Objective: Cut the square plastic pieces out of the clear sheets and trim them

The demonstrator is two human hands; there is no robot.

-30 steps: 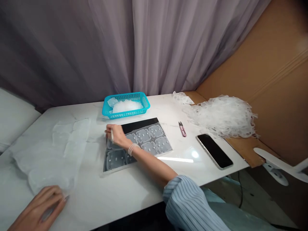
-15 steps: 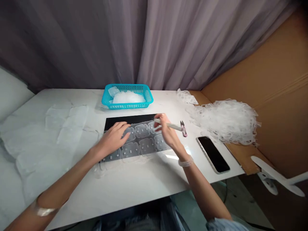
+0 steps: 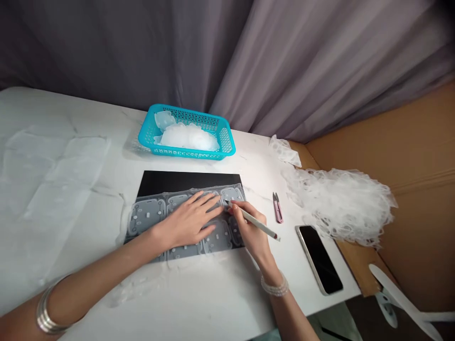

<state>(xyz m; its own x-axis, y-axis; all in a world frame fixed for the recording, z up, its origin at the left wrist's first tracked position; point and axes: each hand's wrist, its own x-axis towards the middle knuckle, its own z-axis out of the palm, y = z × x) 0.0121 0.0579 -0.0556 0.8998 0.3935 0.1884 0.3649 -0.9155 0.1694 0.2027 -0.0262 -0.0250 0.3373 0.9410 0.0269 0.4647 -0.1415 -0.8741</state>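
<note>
A clear moulded plastic sheet (image 3: pixel 148 214) with rows of rounded-square shapes lies over a black mat (image 3: pixel 185 181). My left hand (image 3: pixel 190 220) rests flat on the sheet with its fingers spread. In a pen-like hold, my right hand (image 3: pixel 251 232) is closed on a slim, pale pen-shaped tool (image 3: pixel 258 223). The tool's dark pointed tip is at the sheet, just right of my left fingertips. Whether it has a blade or a nib is too small to tell. Both hands hide parts of the sheet.
Behind the mat stands a blue basket (image 3: pixel 186 152) holding translucent white pieces (image 3: pixel 188 136). Pink thread snips (image 3: pixel 277 208) and a phone (image 3: pixel 319 259) lie to the right, near a heap of thin plastic offcuts (image 3: pixel 344 203). More clear sheets (image 3: pixel 67 170) cover the left side.
My left hand has moved right and flattened onto the sheet. My right hand has lowered, bringing the tool's tip down to the sheet. The view has tilted and moved closer.
</note>
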